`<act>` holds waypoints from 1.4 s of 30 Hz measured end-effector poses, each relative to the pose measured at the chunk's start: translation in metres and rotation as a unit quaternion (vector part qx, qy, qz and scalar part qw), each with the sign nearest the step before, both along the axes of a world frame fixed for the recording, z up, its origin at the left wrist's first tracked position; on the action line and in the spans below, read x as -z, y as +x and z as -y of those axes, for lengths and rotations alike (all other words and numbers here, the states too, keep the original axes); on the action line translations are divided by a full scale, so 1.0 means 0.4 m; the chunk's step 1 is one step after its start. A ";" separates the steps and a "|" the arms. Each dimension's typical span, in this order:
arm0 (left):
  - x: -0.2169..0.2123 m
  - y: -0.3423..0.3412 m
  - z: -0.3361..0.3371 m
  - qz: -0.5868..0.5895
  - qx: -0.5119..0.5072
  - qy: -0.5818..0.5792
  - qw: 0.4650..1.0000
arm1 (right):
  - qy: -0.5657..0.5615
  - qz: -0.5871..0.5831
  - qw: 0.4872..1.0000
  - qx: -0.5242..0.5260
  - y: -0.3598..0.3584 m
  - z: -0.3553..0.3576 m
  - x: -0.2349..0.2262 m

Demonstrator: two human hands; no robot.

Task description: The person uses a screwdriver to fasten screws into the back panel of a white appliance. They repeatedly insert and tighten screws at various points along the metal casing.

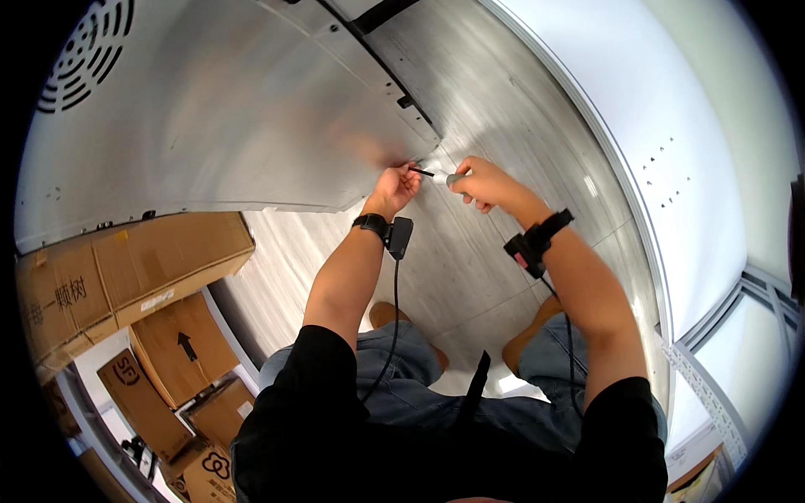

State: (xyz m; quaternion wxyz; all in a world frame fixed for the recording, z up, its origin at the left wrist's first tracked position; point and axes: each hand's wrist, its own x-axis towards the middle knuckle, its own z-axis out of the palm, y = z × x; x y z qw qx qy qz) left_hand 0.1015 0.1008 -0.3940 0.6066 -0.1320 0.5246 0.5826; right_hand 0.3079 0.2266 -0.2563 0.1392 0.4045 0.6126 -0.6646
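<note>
A screwdriver (442, 178) with a grey and white handle and a dark shaft is gripped in my right hand (489, 183). Its shaft points left, toward the lower corner of a large metal panel (251, 117). At that corner my left hand (396, 186) has its fingertips pinched around the shaft's tip end. What sits at the very tip, between those fingers, is too small to make out. The panel has a slotted vent at its upper left and small holes along its edge.
Cardboard boxes (180, 348) are stacked at the left and lower left, some on a shelf. A white wall panel (671, 142) curves along the right, with a metal frame (738, 335) below. Cables run from my wrist straps. Wood-look floor (470, 277) lies beneath my hands.
</note>
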 end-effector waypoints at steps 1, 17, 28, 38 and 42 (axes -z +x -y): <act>-0.003 -0.014 -0.009 -0.013 -0.001 -0.001 1.000 | -0.021 -0.017 0.999 0.035 0.008 0.018 0.008; 0.038 -0.041 -0.071 -0.110 -0.036 -0.024 0.993 | -0.124 -0.109 0.943 0.290 0.005 0.236 0.245; 0.071 -0.032 -0.061 -0.160 -0.029 0.003 0.987 | -0.154 -0.106 0.921 0.341 -0.014 0.268 0.286; 0.079 -0.037 -0.060 -0.160 -0.022 0.005 0.987 | -0.139 -0.092 0.916 0.365 -0.032 0.291 0.325; 0.080 -0.045 -0.072 -0.150 -0.021 -0.034 0.988 | -0.132 -0.068 0.918 0.367 -0.037 0.289 0.320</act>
